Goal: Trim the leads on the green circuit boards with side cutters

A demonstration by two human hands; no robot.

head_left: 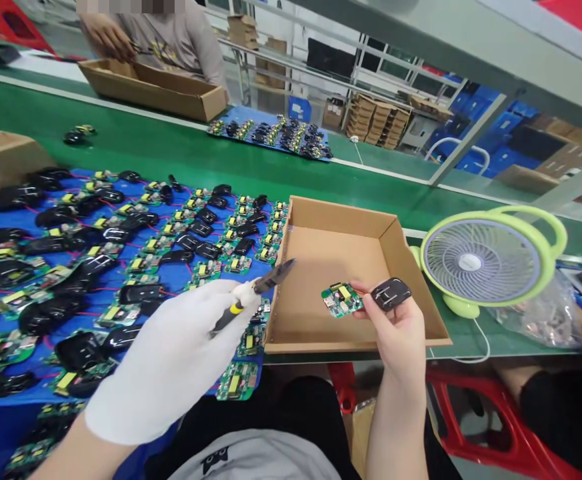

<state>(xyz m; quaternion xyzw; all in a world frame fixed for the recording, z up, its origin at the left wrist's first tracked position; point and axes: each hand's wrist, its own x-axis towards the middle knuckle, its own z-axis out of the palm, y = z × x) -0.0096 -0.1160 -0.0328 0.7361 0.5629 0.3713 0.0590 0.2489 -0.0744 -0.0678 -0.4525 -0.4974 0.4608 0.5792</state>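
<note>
My left hand [178, 353], in a white glove, is closed on dark-tipped pliers [275, 275] with a black and yellow handle, pointing up and right over the left edge of a cardboard box [281, 267]. In my bare right hand [401, 330] is a glossy black plastic case [391, 294], pinched between thumb and fingers. A green circuit board [342, 299] with a yellow part sits at those fingertips, beside the case and above the box floor. Rows of similar boards [235, 382] and black cases [78, 350] cover a blue sheet on the left.
A lime-green fan [471, 263] stands right of the box, with a plastic bag [545, 307] beside it. Across the green bench [171, 153], a person [171, 40] reaches into a long carton [155, 93]. Another blue sheet of boards [271, 137] lies behind.
</note>
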